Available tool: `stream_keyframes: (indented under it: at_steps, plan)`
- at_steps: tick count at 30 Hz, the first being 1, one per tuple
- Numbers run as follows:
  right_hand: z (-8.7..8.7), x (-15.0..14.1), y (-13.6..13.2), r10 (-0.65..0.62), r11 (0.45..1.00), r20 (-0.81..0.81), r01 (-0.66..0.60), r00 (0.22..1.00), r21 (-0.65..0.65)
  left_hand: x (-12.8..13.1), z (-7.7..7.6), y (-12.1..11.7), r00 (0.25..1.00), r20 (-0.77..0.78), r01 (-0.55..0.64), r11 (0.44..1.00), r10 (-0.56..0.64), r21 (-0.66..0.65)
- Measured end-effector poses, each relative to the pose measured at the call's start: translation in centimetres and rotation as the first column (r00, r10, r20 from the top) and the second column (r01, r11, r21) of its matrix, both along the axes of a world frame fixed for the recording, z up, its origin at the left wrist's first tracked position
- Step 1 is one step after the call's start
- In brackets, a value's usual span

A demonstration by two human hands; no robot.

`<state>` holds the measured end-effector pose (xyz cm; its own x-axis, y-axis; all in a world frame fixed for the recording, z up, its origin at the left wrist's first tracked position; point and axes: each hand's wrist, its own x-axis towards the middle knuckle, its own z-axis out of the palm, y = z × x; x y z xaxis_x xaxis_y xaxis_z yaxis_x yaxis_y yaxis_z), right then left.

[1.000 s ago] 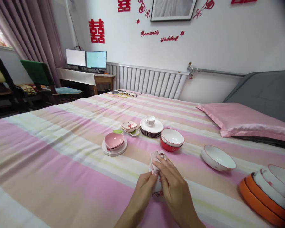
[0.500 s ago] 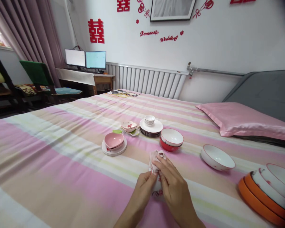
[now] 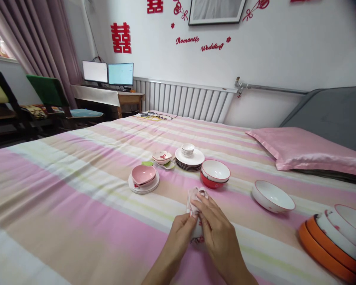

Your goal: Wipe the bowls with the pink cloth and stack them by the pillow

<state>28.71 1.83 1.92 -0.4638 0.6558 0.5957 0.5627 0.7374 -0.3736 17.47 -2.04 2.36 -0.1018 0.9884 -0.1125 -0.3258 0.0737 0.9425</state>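
Note:
A white bowl (image 3: 197, 239) with a red flower pattern is held low over the bed, mostly hidden between my hands. My left hand (image 3: 178, 233) is closed on its left side, thumb pointing up along it. A pale pink cloth (image 3: 193, 198) lies folded over the far rim, and my right hand (image 3: 218, 229) presses it there with bent fingers. Just beyond are two stacked bowls (image 3: 216, 171), white over red. To the right a single white bowl with a red rim (image 3: 273, 197) rests on the sheet.
Left of centre a pink heart-shaped dish (image 3: 143, 174) sits on white plates. Behind are small patterned dishes (image 3: 161, 156) and a plate stack (image 3: 197, 157) topped with little bowls. Orange and white bowls (image 3: 329, 253) stand nested at the right edge. A pink pillow (image 3: 308, 146) lies behind.
The view has shifted very slightly. My hands, the cloth and the bowl keep almost the same pose, and the other dishes stay in place.

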Motion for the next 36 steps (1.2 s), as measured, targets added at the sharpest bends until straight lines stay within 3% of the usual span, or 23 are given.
stream_keyframes:
  at_steps: [25,36]
  plan:
    - [-0.09,-0.03,0.07,-0.001,1.0,-0.003,0.0,1.0,-0.026,-0.16,-0.04,0.02,0.999,-0.023,0.03,1.0,-0.03,0.004]
    - [0.04,0.15,-0.09,-0.005,1.0,0.0,0.005,1.0,-0.029,-0.44,0.09,-0.28,0.999,-0.051,-0.013,0.995,0.008,-0.1]
